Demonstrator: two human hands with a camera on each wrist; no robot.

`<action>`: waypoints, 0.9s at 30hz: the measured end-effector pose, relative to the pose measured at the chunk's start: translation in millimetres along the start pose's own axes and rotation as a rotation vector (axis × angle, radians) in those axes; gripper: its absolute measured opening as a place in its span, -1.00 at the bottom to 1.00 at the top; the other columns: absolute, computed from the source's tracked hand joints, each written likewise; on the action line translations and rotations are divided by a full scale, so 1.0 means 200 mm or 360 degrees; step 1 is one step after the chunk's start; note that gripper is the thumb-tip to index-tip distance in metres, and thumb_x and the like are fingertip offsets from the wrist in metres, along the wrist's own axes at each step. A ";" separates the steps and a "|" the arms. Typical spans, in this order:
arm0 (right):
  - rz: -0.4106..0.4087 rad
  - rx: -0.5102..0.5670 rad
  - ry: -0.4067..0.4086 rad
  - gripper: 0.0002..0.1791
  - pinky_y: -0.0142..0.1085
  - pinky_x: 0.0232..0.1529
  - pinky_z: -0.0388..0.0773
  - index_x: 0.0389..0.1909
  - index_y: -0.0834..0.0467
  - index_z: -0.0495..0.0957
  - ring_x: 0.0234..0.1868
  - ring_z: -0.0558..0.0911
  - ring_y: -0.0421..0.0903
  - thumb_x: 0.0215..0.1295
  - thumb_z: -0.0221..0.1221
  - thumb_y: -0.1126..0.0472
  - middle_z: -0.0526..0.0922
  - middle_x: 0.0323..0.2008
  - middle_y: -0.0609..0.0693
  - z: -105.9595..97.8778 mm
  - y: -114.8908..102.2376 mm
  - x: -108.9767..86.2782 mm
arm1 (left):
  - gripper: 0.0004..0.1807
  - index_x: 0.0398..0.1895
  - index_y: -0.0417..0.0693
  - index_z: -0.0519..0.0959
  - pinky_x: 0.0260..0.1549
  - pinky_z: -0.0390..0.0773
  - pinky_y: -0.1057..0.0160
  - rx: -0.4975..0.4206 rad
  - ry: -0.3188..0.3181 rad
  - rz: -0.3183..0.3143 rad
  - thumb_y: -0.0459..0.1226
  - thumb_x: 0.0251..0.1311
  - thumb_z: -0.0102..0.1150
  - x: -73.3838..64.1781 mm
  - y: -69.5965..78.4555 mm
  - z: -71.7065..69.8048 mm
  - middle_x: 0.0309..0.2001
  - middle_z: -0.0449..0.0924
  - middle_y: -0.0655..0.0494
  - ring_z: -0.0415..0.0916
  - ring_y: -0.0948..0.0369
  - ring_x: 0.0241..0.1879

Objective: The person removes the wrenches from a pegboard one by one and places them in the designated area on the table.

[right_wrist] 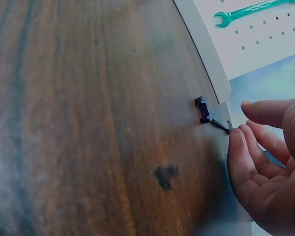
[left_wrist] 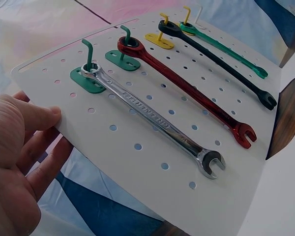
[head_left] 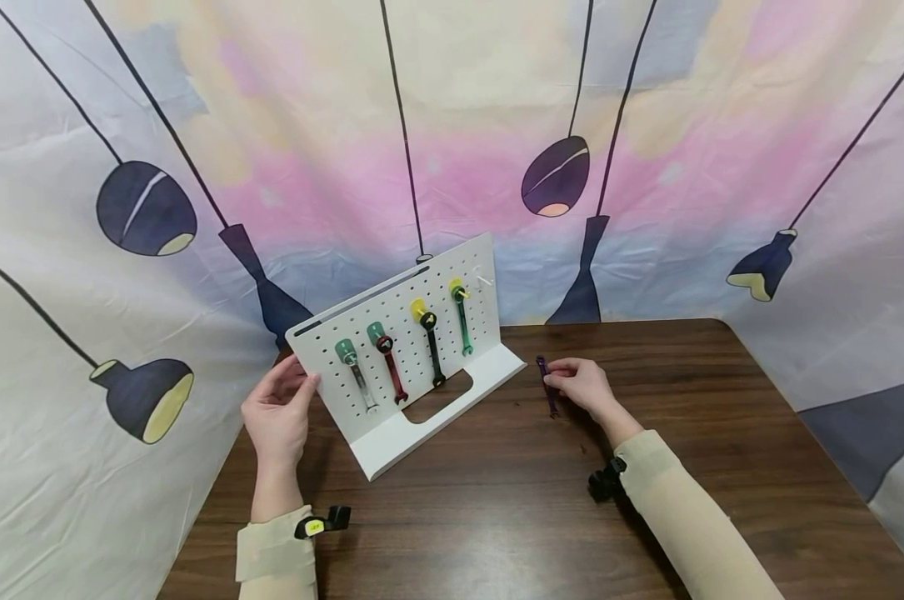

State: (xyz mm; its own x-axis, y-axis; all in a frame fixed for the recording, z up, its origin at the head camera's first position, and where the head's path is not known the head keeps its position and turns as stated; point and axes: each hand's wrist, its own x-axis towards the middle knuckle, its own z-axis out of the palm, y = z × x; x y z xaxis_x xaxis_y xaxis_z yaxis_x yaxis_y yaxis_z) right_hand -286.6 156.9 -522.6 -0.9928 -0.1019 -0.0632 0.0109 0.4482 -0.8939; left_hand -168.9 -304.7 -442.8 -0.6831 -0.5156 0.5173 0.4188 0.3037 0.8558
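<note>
A white pegboard stand (head_left: 332, 387) stands tilted toward the back left of the table. My left hand (head_left: 277, 417) grips its left edge, thumb on the front face and fingers behind. Along the board hang a silver wrench (left_wrist: 142, 113), a red wrench (left_wrist: 187, 96), a black wrench (left_wrist: 216, 64) and a green wrench (left_wrist: 226, 49), ring ends on pegs. Right of the stand, my right hand (head_left: 582, 385) pinches a purple wrench (head_left: 551, 402) at the tabletop. In the right wrist view, the fingers hide part of that purple wrench (right_wrist: 202, 110).
Green pegs (left_wrist: 87, 51) and yellow pegs (left_wrist: 163, 18) bear the hung wrenches. A white peg (head_left: 485, 280) at the board's upper right holds nothing. The dark wooden table (head_left: 496, 517) meets a patterned cloth backdrop (head_left: 481, 167) behind.
</note>
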 end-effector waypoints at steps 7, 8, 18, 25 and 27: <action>-0.0040 0.0029 -0.0008 -0.59 -0.18 -0.08 0.72 0.23 0.29 0.68 -0.06 0.76 0.05 0.48 0.37 0.18 0.77 0.05 0.20 0.01 -0.03 0.01 | -0.60 0.15 -0.24 0.75 -0.30 0.63 0.47 0.0011 -0.0007 0.0000 -0.53 0.24 0.48 0.00 -0.01 -0.01 -0.17 0.78 0.28 0.71 0.34 -0.27; -0.0044 0.0031 -0.0003 -0.59 -0.19 -0.08 0.72 0.23 0.28 0.68 -0.06 0.76 0.05 0.47 0.37 0.18 0.77 0.05 0.20 0.01 -0.04 0.01 | -0.60 0.15 -0.23 0.75 -0.30 0.63 0.46 0.0016 -0.0009 0.0000 -0.52 0.24 0.48 0.00 -0.01 -0.01 -0.17 0.78 0.29 0.71 0.34 -0.27; -0.0133 0.0063 0.0038 -0.58 -0.28 -0.09 0.66 0.25 0.28 0.67 -0.04 0.73 0.01 0.48 0.37 0.18 0.77 0.06 0.17 0.06 -0.07 0.06 | -0.62 0.14 -0.23 0.76 -0.35 0.60 0.46 0.0015 -0.0003 -0.0012 -0.50 0.24 0.49 0.00 -0.01 -0.01 -0.18 0.77 0.31 0.70 0.33 -0.28; -0.0146 0.0106 0.0024 -0.57 -0.26 -0.02 0.64 0.27 0.28 0.66 0.05 0.71 0.05 0.49 0.36 0.17 0.76 0.09 0.16 0.10 -0.11 0.07 | -0.61 0.15 -0.21 0.76 -0.35 0.60 0.45 0.0017 -0.0008 -0.0015 -0.48 0.25 0.50 0.00 -0.01 -0.01 -0.18 0.78 0.30 0.70 0.31 -0.27; -0.0149 0.0130 0.0021 -0.57 -0.27 -0.06 0.64 0.27 0.29 0.66 0.02 0.71 0.04 0.49 0.36 0.18 0.76 0.08 0.16 0.10 -0.11 0.08 | -0.62 0.15 -0.21 0.76 -0.35 0.60 0.45 0.0017 -0.0009 -0.0018 -0.48 0.25 0.50 0.00 -0.01 -0.01 -0.18 0.78 0.30 0.70 0.31 -0.27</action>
State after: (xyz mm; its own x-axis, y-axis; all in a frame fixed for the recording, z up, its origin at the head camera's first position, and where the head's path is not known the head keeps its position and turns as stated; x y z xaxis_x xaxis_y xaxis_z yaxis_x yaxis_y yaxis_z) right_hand -299.9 126.6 -512.3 -0.9914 -0.1281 0.0277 -0.0730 0.3634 -0.9288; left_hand -169.1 -307.1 -445.2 -0.6911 -0.5144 0.5078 0.4047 0.3067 0.8615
